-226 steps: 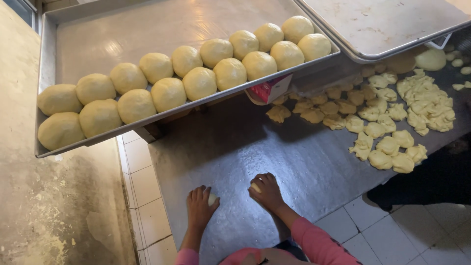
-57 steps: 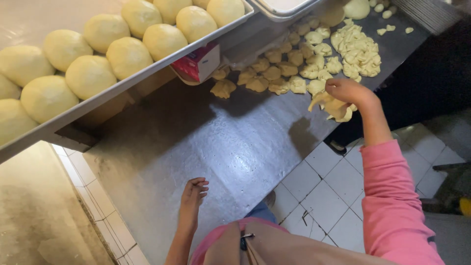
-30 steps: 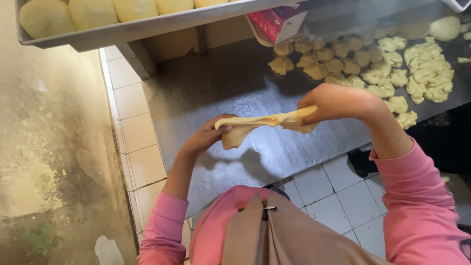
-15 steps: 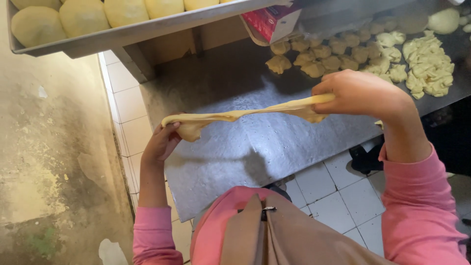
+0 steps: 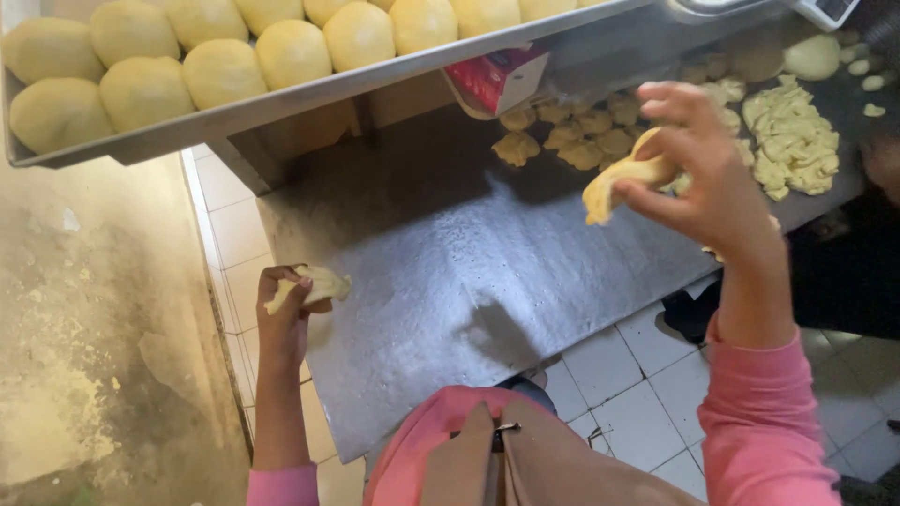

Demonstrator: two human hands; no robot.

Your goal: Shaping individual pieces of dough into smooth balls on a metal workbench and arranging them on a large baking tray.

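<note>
The right hand (image 5: 712, 178) pinches a dough strip (image 5: 619, 183) above the tabletop (image 5: 450, 272), its length running ten to four o'clock, while the left hand (image 5: 286, 309) grips a smaller dough piece (image 5: 319, 281) at eight o'clock.

We see a shiny metal table (image 5: 450, 281) in the middle. White floor tiles (image 5: 637, 412) lie at five o'clock. A stained, dirty wall (image 5: 94, 328) stands at nine o'clock.

soft, even daylight; dull glare on the steel table (image 5: 450, 272), a faint shadow beneath the slightly motion-blurred right hand (image 5: 708, 178).
</note>
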